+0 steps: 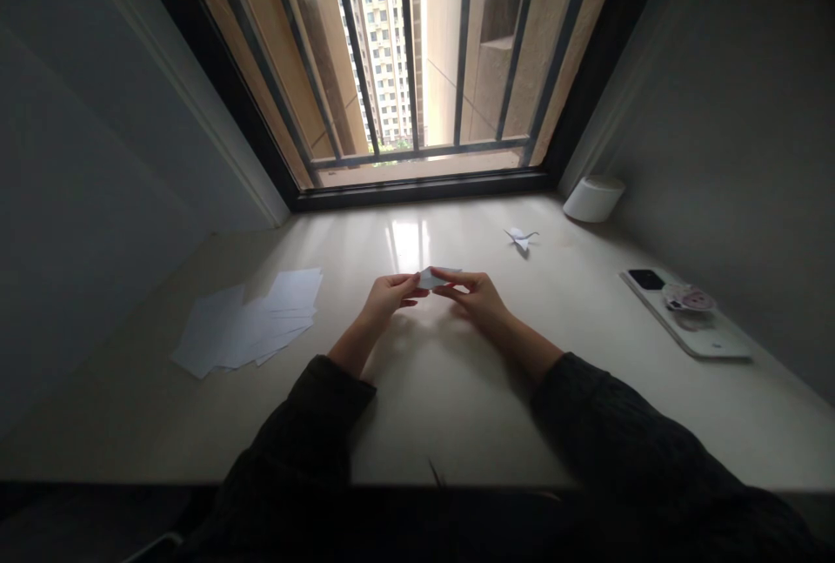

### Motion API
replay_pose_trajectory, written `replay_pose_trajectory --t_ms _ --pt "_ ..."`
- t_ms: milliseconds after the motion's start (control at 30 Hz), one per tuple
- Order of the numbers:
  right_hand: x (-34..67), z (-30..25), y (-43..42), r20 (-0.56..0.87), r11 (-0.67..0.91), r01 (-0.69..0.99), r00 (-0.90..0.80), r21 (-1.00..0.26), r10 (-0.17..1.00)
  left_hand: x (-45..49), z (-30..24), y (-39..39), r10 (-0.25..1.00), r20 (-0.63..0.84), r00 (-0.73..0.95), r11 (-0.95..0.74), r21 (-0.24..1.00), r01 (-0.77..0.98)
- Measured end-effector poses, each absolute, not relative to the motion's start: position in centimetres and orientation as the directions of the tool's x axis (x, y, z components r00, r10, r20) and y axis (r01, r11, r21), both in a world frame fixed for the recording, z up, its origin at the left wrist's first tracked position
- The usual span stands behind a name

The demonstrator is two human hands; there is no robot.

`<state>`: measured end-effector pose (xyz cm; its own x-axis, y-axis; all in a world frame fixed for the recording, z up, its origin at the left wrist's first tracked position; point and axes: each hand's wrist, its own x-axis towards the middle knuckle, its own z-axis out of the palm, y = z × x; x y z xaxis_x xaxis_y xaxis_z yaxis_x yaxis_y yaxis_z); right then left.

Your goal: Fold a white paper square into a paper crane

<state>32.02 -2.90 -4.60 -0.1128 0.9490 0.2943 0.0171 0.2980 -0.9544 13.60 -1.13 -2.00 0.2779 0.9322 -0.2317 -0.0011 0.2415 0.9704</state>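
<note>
A small folded piece of white paper (433, 278) is held above the pale tabletop (457, 389), pinched from both sides. My left hand (390, 296) grips its left edge with thumb and fingers closed. My right hand (475, 294) pinches its right edge the same way. Both arms wear dark sleeves. A finished folded paper figure (521, 237), like a small crane, lies on the table beyond my right hand.
A loose spread of white paper sheets (251, 320) lies at the left. A white phone (684, 312) with a round grip lies at the right. A white cylindrical object (593, 197) stands near the barred window (417, 67).
</note>
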Motion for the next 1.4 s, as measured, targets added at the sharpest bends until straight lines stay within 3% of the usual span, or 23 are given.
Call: replay_pose_trajectory --t_ms 167,700,933,1200,1400 --pt "32.0 -4.7 -3.0 0.287 0.293 0.037 -0.113 -0.956 0.951 13.3 -2.1 -1.0 0.935 -0.243 0.258 0.252 0.968 -0.001" --pt "32.2 -4.6 -2.8 0.254 0.258 0.036 -0.075 -0.966 0.964 14.0 -2.2 -1.2 0.973 -0.047 0.226 0.053 0.998 -0.022" --pt "32.3 -4.4 -2.9 0.229 0.229 -0.013 -0.063 -0.973 0.971 14.1 -2.0 -1.2 0.971 -0.025 0.236 0.023 1.0 0.01" --pt "32.1 -4.5 -3.0 0.199 0.194 -0.092 -0.048 -0.977 0.979 14.5 -1.5 -2.1 0.93 0.225 0.292 -0.256 0.964 0.073" --pt "31.8 -4.3 -3.2 0.221 0.214 -0.151 -0.034 -0.965 0.975 14.6 -1.1 -2.4 0.926 0.296 0.235 -0.337 0.927 0.163"
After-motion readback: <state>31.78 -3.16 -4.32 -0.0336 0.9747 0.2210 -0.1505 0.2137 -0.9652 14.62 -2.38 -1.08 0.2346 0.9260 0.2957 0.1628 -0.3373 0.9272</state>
